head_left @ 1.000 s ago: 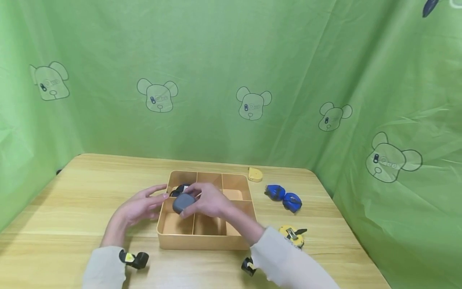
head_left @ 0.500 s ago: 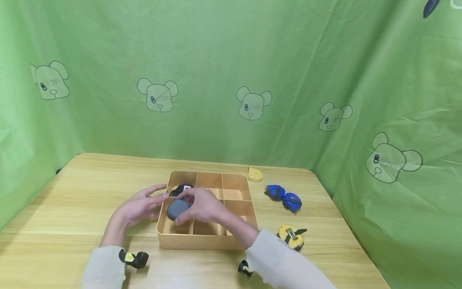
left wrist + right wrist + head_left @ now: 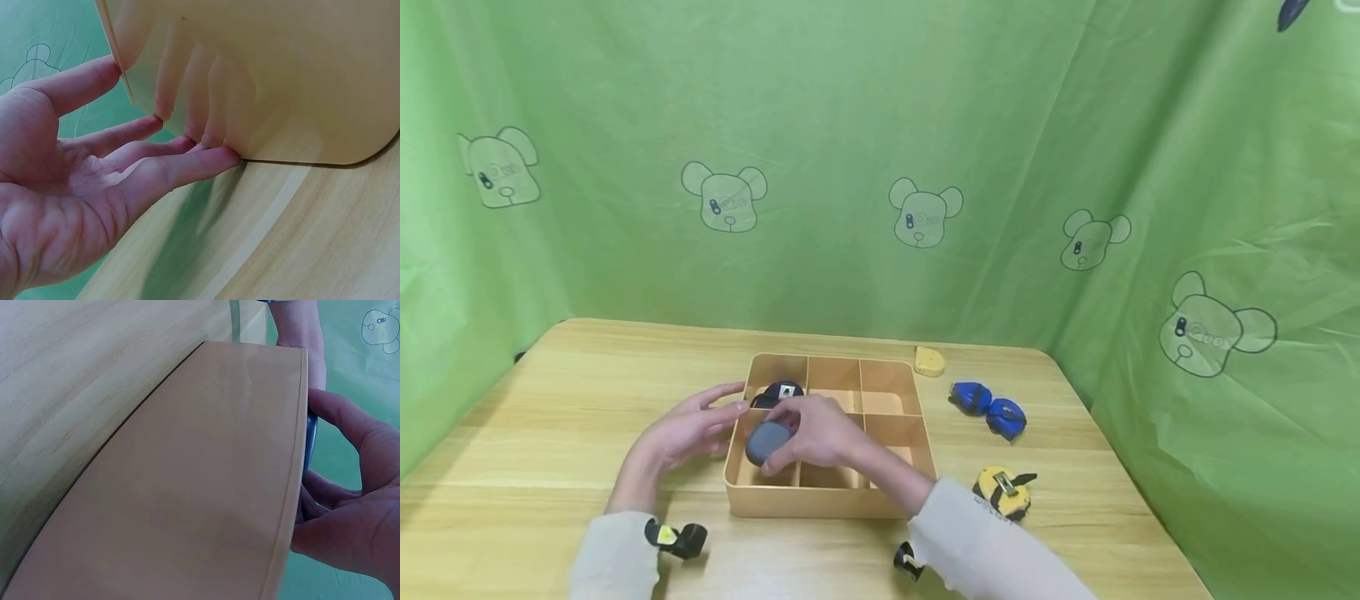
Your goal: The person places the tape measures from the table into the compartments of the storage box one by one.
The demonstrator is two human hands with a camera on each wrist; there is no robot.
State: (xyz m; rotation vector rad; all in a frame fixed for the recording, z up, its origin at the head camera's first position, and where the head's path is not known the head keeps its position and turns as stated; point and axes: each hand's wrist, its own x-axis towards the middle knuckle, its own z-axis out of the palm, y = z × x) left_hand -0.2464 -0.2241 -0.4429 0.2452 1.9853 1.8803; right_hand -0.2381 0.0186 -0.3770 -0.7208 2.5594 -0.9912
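A tan divided box [image 3: 820, 502] rests on the table. My left hand [image 3: 688, 429] touches its left wall; in the left wrist view the extended fingers [image 3: 181, 172] meet the outer side low down and the thumb is at the rim. My right hand [image 3: 823, 433] pinches a dark grey rounded case [image 3: 766, 442] inside the front left compartment. In the right wrist view, the box wall [image 3: 206, 469] hides most of the case and the fingertips. Just behind, in the back left compartment, lies a black rounded object [image 3: 780, 392] with a white label.
To the box's right lie two blue tape measures [image 3: 972, 398] side by side and a yellow tape measure [image 3: 1006, 492] with a metal clip. A small pale yellow rounded object [image 3: 929, 362] is near the back edge. Green curtains [image 3: 835, 275] surround the table [image 3: 625, 367].
My right hand has carried the grey case left and down into the front left compartment, moving only slightly in the last half second. The left hand stays against the box.
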